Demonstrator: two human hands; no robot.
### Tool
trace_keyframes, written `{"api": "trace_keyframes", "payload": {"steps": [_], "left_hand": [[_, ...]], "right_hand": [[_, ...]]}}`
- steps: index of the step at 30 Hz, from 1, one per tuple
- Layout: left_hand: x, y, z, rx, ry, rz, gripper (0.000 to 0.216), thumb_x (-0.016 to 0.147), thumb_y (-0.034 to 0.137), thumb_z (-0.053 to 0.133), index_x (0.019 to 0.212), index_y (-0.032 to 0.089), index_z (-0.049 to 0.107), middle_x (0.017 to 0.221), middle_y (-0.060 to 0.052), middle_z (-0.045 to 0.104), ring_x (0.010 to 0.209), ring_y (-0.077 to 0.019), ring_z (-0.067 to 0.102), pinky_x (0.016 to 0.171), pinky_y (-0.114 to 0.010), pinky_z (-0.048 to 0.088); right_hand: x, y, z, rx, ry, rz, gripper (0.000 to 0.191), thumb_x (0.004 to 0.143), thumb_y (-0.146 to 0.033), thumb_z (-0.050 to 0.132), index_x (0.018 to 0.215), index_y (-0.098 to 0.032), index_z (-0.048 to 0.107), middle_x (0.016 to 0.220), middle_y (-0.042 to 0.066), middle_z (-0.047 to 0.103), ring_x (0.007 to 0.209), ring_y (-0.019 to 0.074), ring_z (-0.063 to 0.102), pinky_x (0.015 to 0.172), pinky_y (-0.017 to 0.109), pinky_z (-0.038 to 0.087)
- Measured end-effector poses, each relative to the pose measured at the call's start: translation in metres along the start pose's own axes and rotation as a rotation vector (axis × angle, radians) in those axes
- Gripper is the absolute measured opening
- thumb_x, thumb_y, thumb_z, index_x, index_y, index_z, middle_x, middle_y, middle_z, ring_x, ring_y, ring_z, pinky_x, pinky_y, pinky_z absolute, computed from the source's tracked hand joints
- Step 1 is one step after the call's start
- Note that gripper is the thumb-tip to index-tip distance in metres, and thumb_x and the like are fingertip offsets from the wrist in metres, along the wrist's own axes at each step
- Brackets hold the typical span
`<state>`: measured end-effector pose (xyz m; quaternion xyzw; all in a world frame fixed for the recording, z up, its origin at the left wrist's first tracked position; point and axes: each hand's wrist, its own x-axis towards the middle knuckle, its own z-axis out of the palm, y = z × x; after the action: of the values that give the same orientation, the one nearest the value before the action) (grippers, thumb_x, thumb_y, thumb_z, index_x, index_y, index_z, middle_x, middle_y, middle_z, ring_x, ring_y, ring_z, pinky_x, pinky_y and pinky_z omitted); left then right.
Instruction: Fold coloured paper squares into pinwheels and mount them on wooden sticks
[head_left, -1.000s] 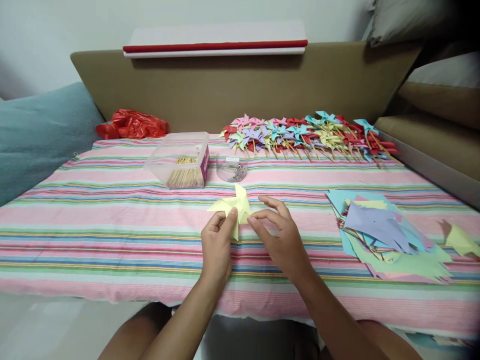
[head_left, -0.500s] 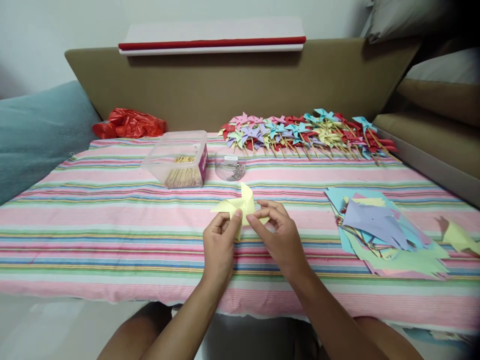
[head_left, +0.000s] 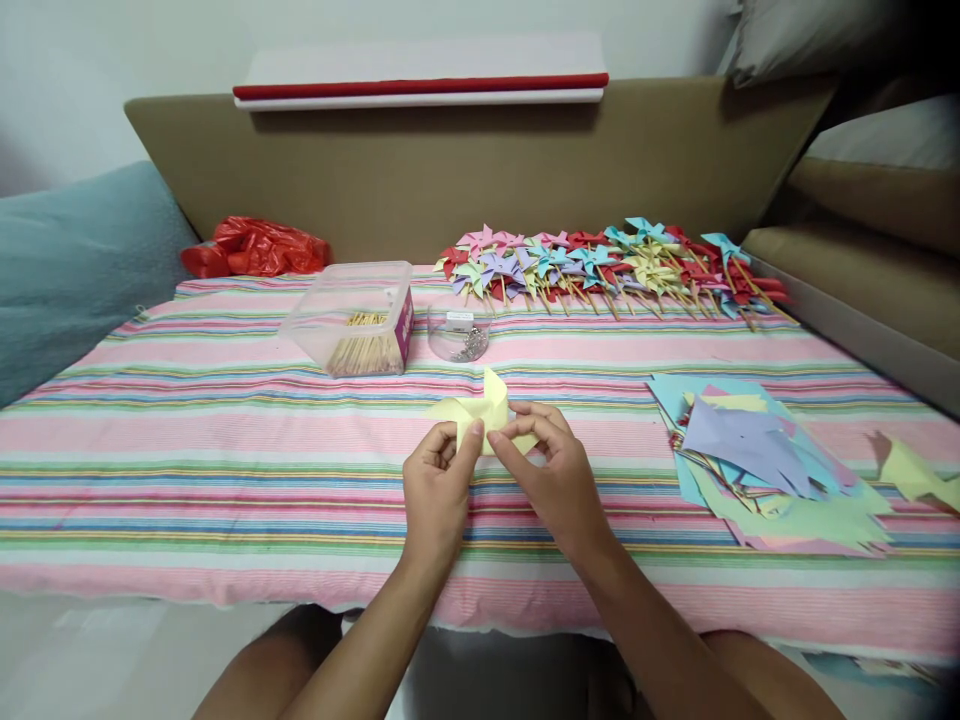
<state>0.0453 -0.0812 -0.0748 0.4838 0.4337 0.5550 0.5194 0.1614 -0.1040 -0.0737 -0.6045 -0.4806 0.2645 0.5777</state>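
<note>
A pale yellow paper pinwheel (head_left: 484, 408) is held just above the striped tablecloth (head_left: 225, 440) at the middle of the view. My left hand (head_left: 435, 490) pinches its lower left part between thumb and forefinger. My right hand (head_left: 551, 478) pinches a flap on its right side, the fingers curled over the paper. The two hands almost touch at the pinwheel's middle.
A clear plastic box of wooden sticks (head_left: 358, 318) and a small clear cup of metal pins (head_left: 459, 334) stand behind the hands. A row of finished coloured pinwheels (head_left: 615, 265) lies at the back. Cut coloured paper sheets (head_left: 757, 460) are stacked at right. A red bag (head_left: 255, 248) lies back left.
My right hand has drawn in to the left and closed on the pinwheel's right flap. The pinwheel has shifted a little to the right. The left hand keeps its pinch.
</note>
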Motion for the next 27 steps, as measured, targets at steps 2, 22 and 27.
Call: {"api": "trace_keyframes", "payload": {"steps": [2,22,27], "left_hand": [[0.002,0.0,0.0,-0.004,0.01,-0.006,0.025,0.085,0.039,0.073,0.076,0.016,0.066,0.068,0.003,0.055,0.064,-0.0107,0.044,0.06,-0.021,0.037],[0.02,0.034,-0.028,-0.183,-0.375,-0.144,0.03,0.079,0.043,0.078,0.07,0.017,0.067,0.069,-0.002,0.061,0.065,-0.0145,0.054,0.062,-0.026,0.043],[0.029,0.025,-0.034,-0.233,-0.404,-0.202,0.033,0.08,0.043,0.077,0.067,0.016,0.062,0.065,0.0,0.055,0.062,-0.0123,0.047,0.058,-0.025,0.036]], "right_hand": [[0.0,-0.002,0.0,0.041,0.008,0.011,0.016,0.079,-0.038,0.072,0.075,-0.023,0.07,0.117,0.008,0.064,0.115,0.0268,0.059,0.089,0.039,0.047],[0.169,-0.007,0.013,-0.413,-0.18,-0.288,0.022,0.091,-0.035,0.057,0.09,-0.018,0.07,0.098,0.008,0.074,0.091,0.0204,0.067,0.085,0.032,0.05],[0.224,-0.011,0.06,-0.754,-0.505,-0.347,0.011,0.091,-0.026,0.066,0.089,-0.017,0.071,0.092,0.004,0.074,0.086,0.0182,0.067,0.086,0.035,0.052]]}}
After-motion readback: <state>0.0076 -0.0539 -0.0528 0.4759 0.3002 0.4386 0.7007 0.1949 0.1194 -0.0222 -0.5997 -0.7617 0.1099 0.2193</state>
